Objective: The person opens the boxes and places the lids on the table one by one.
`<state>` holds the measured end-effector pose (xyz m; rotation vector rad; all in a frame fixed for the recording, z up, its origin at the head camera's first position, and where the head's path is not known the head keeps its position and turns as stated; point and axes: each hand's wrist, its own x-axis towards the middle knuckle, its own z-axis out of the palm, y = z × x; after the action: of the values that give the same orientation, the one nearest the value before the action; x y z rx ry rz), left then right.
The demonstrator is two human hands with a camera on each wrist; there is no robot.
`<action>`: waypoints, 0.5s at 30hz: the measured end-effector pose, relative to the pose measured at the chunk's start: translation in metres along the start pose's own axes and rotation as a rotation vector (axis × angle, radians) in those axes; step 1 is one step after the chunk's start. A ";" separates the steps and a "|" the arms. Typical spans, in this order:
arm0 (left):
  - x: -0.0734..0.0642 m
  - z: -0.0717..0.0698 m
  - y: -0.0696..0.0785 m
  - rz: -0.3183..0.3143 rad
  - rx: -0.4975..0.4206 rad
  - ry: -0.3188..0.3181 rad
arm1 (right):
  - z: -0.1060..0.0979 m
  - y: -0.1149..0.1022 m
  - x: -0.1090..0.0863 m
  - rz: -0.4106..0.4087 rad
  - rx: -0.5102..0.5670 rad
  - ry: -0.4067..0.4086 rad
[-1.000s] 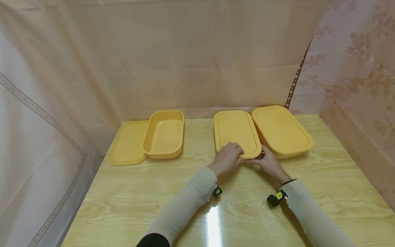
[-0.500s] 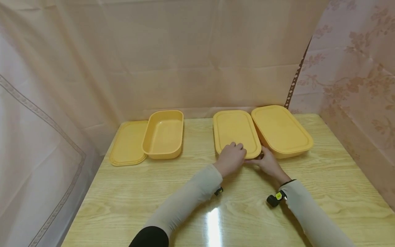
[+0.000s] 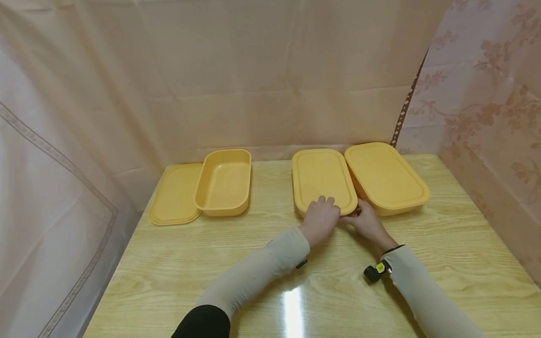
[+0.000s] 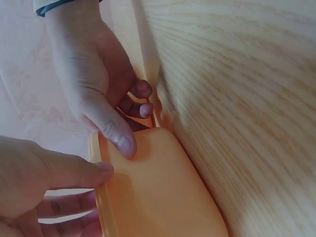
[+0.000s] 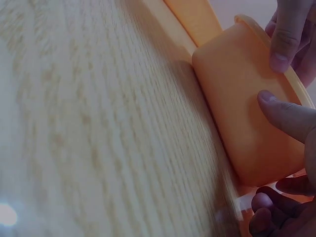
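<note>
A yellow lidded food container (image 5: 232, 98) stands right of centre on the table, and its flat lid (image 3: 323, 171) lies over the top. At the front edge, my left hand (image 3: 322, 220) pinches the lid, fingers on top and thumb under the rim, as the left wrist view shows. My right hand (image 3: 369, 227) holds the container at its front right corner. Its thumb presses the front wall; the other fingers curl round the right side and are partly hidden in the head view. A second lidded container (image 3: 386, 176) sits close against the first on the right.
Toward the left stands an uncovered yellow container (image 3: 224, 212), overlapping a loose yellow lid (image 3: 173, 195) that lies flat beside it. The wooden table (image 3: 169, 272) ends at a beige curtain (image 3: 253, 84) behind the containers. A patterned cloth (image 3: 494, 117) hangs on the right.
My left hand has slid a little to the right along the front edge of the lid. The right hand and the containers stay in place.
</note>
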<state>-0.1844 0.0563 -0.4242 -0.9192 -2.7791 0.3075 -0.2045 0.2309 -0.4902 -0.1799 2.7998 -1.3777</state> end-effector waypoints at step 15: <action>0.005 0.003 -0.004 0.043 0.028 0.063 | 0.001 0.000 0.000 0.031 -0.024 0.029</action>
<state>-0.1915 0.0561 -0.4250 -0.9653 -2.6940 0.3177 -0.2041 0.2297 -0.4909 -0.1174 2.8309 -1.3518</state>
